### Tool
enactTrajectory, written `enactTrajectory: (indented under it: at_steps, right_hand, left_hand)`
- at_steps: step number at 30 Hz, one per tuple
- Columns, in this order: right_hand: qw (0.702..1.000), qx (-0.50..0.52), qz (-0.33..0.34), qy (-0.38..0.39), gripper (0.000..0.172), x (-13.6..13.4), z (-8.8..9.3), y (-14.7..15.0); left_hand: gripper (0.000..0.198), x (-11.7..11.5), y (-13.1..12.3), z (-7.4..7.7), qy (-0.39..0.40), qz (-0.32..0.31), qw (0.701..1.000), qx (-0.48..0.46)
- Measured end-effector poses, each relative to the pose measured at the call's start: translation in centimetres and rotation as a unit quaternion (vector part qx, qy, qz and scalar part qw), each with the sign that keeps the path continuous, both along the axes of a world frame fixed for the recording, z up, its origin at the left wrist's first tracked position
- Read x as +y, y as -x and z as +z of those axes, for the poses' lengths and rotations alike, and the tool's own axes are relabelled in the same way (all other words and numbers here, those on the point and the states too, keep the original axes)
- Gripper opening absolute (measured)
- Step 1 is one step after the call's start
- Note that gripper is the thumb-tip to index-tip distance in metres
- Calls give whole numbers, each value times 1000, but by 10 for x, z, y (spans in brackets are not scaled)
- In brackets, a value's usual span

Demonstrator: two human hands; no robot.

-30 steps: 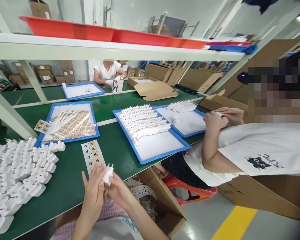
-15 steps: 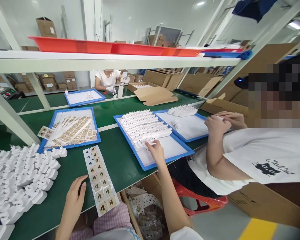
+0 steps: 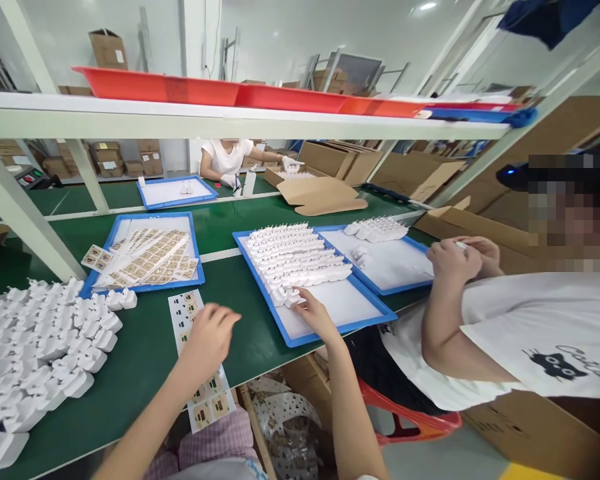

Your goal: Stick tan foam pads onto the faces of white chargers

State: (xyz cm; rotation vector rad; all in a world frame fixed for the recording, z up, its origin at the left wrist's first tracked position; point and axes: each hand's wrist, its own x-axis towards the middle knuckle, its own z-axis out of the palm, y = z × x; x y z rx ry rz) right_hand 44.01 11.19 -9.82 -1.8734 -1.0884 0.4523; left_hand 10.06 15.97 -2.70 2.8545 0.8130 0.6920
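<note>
My left hand [image 3: 207, 337] hovers over a strip of label stickers [image 3: 211, 393] at the near edge of the green table [image 3: 145, 353]. Its fingers are loosely bent and hold nothing. My right hand [image 3: 314, 313] reaches into a blue-rimmed tray [image 3: 330, 331]. Its fingertips rest on a white charger plug [image 3: 293, 297] at the front end of several neat rows of plugs [image 3: 295, 257]. A large loose pile of the same white plugs [image 3: 45, 347] lies to my left.
A blue tray of label sheets [image 3: 143, 288] sits behind the strip. A co-worker in a white shirt at the right handles a small part [image 3: 455, 257] beside another blue tray [image 3: 385, 288]. Another person [image 3: 227, 157] works across the table. Cardboard boxes [image 3: 320, 190], a shelf [image 3: 230, 123].
Both hands held a plug near my body a second ago. The right hand carried it to the tray's rows. The left hand lowered to the table, then lifted over the sticker strip.
</note>
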Motion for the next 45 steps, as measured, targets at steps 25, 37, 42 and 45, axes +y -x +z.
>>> enactTrajectory:
  at_steps: [25, 37, 42, 45]
  right_hand:
    - [999, 8, 33, -12, 49, 8, -11, -14]
    - [998, -33, 14, -54, 66, 12, 3, 12]
    - [988, -63, -68, -121, 58, -17, 15, 27]
    - [983, -68, -65, -159, 54, -31, 19, 59]
  left_hand:
    - [37, 46, -182, -14, -104, -19, 984, 141]
    - [39, 13, -153, 2, -17, 15, 996, 85]
    - [31, 11, -46, -2, 62, 19, 994, 91]
    - [32, 32, 33, -12, 122, 57, 985, 110]
